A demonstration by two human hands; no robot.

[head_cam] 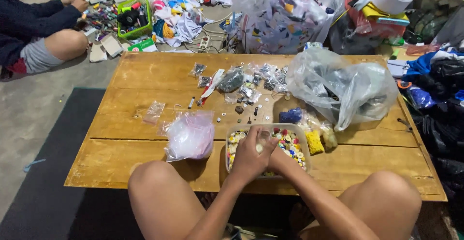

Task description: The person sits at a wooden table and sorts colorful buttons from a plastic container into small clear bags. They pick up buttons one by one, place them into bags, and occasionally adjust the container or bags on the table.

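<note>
At nine o'clock from the hands lay a pinkish plastic bag [191,134] on the low wooden table [145,71]. The left hand [250,155] curled over the clear tub of mixed buttons [300,149], pinching a pale button [259,148]. The right hand [276,159] sat mostly hidden behind it; its grip I couldn't tell. At two o'clock slumped a big clear bag [340,88].

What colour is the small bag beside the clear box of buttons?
The small bag is yellow, seen best in the head view.
</note>
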